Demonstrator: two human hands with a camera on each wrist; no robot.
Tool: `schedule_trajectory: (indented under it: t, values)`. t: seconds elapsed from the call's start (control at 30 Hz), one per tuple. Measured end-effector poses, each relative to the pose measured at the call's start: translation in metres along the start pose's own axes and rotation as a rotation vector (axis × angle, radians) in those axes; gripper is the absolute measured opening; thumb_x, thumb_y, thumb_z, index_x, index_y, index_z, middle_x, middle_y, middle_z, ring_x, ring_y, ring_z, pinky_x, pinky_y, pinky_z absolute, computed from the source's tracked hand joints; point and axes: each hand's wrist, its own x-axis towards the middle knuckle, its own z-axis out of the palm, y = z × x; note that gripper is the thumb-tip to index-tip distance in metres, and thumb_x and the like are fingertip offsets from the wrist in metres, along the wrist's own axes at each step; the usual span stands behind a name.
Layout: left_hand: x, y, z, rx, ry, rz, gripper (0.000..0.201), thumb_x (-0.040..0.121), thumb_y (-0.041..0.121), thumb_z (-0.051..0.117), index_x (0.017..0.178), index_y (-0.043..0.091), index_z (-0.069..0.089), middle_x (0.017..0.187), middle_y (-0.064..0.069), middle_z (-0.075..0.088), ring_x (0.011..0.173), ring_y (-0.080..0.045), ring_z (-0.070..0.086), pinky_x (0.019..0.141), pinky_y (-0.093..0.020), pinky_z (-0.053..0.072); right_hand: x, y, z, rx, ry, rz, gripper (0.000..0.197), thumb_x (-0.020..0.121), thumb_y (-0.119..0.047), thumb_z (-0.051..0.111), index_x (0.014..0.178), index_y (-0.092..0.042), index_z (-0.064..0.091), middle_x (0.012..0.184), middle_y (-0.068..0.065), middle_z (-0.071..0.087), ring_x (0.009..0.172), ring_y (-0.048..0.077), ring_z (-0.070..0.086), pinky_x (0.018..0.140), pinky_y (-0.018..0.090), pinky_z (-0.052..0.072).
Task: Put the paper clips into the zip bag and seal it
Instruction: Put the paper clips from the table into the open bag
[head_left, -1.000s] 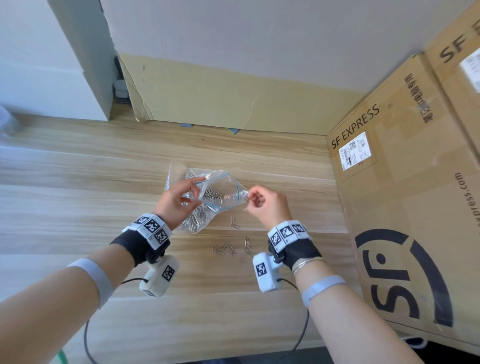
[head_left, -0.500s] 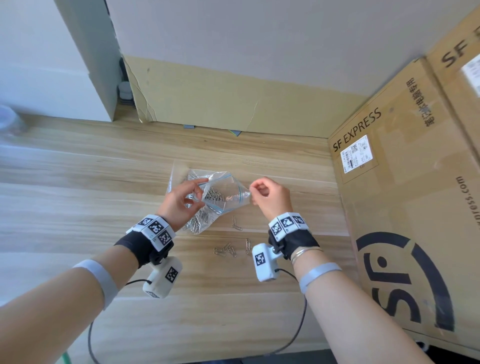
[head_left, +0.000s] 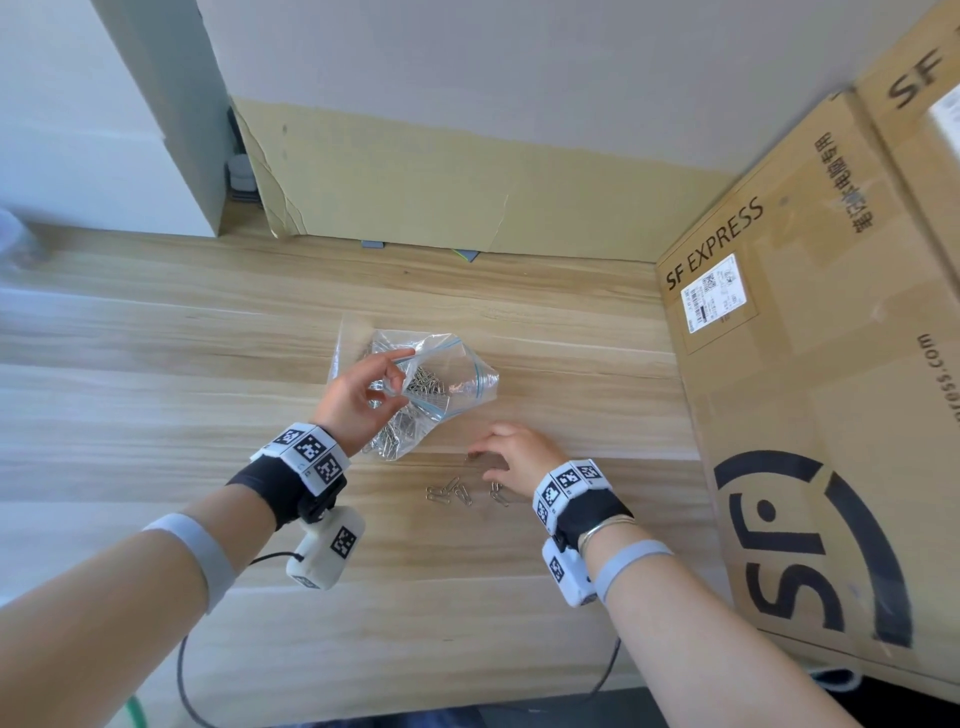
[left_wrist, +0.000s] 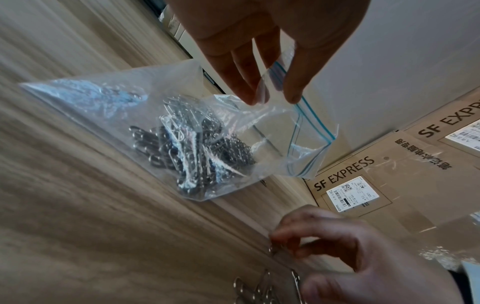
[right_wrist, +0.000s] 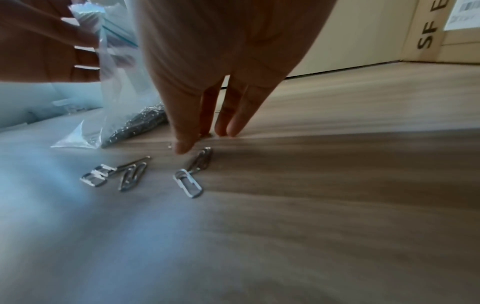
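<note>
A clear zip bag (head_left: 441, 384) with a blue seal strip lies on the wooden table, with its mouth raised and gaping toward the right. Many metal paper clips (left_wrist: 189, 148) are heaped inside it. My left hand (head_left: 402, 371) pinches the upper lip of the bag's mouth between thumb and fingers (left_wrist: 293, 96). Several loose paper clips (head_left: 452, 491) lie on the table just in front of the bag. My right hand (head_left: 479, 464) is down at the table beside them, its thumb and forefinger pinching one clip (left_wrist: 271, 250) against the wood.
A big SF Express cardboard box (head_left: 831, 415) stands along the right side, close to my right wrist. A cardboard sheet (head_left: 467, 197) leans against the back wall. The wooden table (head_left: 156, 364) stretches off to the left. Wrist-camera cables hang at the near edge.
My right hand left the bag's mouth and dropped toward me to the loose clips on the table. My left hand kept its hold on the bag's lip.
</note>
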Motion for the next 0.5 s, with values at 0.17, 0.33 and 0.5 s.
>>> schedule_trajectory:
  t: [0.17,0.33,0.5]
  values:
    - [-0.001,0.0,0.0,-0.015,0.002,0.007,0.024,0.075,-0.005,0.063,0.071,0.011,0.046,0.12,0.017,0.052,0.102,-0.009,0.059,0.078,-0.018,0.052,-0.018,0.013,0.002,-0.086,-0.095,-0.063,0.058,0.065,-0.026,0.078,0.119,-0.026,0.055,0.13,-0.002,0.047,0.12,0.019,0.04,0.1,0.03,0.033]
    - [-0.002,-0.002,-0.001,-0.019,0.0,0.005,0.024,0.076,-0.004,0.062,0.071,0.012,0.045,0.12,0.021,0.05,0.104,-0.008,0.059,0.081,-0.02,0.052,-0.02,0.015,0.008,-0.083,-0.067,-0.074,0.037,0.074,-0.021,0.071,0.108,-0.018,0.058,0.12,0.002,0.054,0.112,0.021,0.045,0.096,0.031,0.035]
    - [-0.003,-0.004,-0.001,-0.025,0.009,0.006,0.025,0.076,-0.005,0.062,0.071,0.011,0.044,0.119,0.018,0.051,0.105,-0.01,0.058,0.08,-0.024,0.053,-0.02,0.011,0.01,-0.078,-0.038,-0.054,0.019,0.083,-0.016,0.061,0.101,-0.009,0.061,0.107,0.009,0.059,0.101,0.026,0.052,0.087,0.035,0.043]
